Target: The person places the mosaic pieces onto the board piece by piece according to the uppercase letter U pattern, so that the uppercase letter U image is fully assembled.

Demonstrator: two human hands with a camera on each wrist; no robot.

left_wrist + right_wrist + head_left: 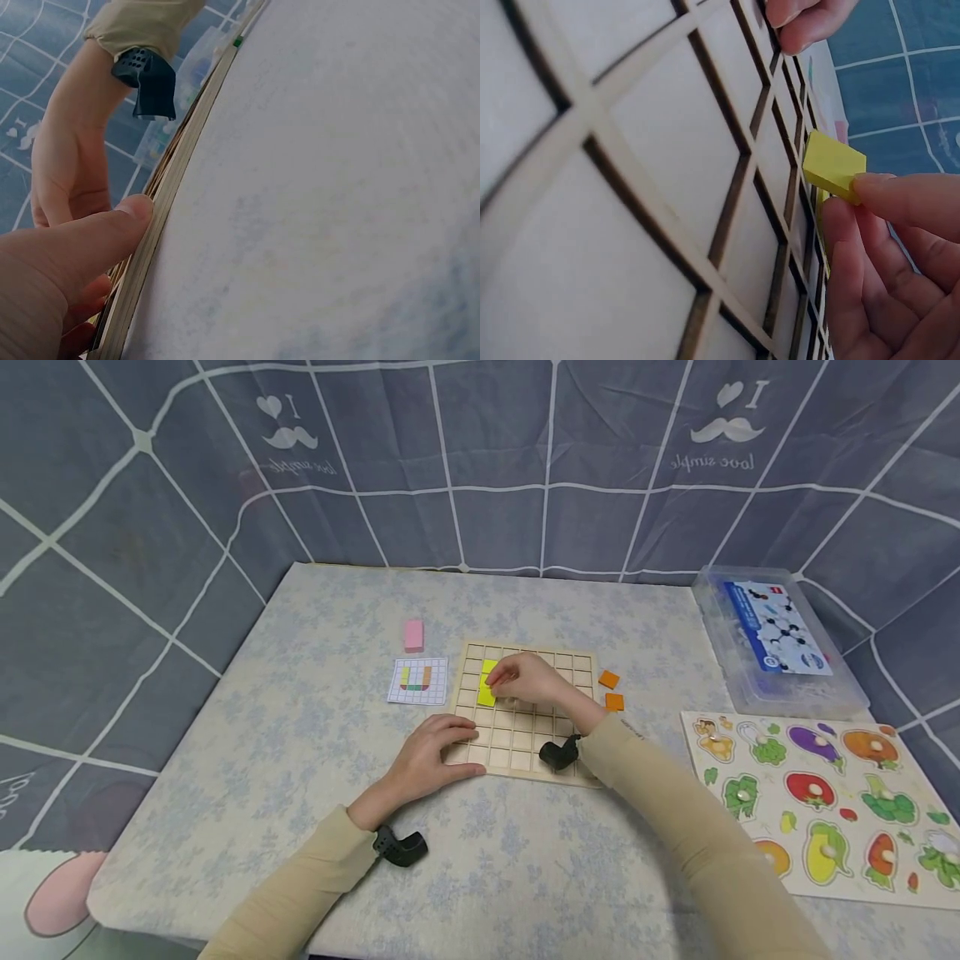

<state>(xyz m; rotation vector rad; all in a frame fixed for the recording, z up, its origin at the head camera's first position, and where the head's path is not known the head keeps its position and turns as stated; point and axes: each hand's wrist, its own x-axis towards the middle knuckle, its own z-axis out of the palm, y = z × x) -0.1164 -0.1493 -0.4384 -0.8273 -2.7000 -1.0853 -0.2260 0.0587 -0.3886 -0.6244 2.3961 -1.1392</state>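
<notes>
Pinching a flat, square yellow tile (834, 160) btwn thumb (911, 198) & fingers (845, 281), R hand (527, 679) is over pale wood grid board (512, 739); L hand (429, 756), relaxed, touches board's edge. Other yellow pcs (486, 697) sit in it, upper L. Clear plastic box (787, 695) w/ printed label (782, 627), contents too blurred to ID.

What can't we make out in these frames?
Head: how many yellow tiles lie on the gridded board; the right hand covers part.
Head: lower-left corner of the vegetable puzzle; the right sleeve hides it.
Head: fine print on the box label; too small.
Left wrist: the board's cells; seen nearly edge-on.
Right wrist: most of the left hand; cut off by the top edge.
</notes>
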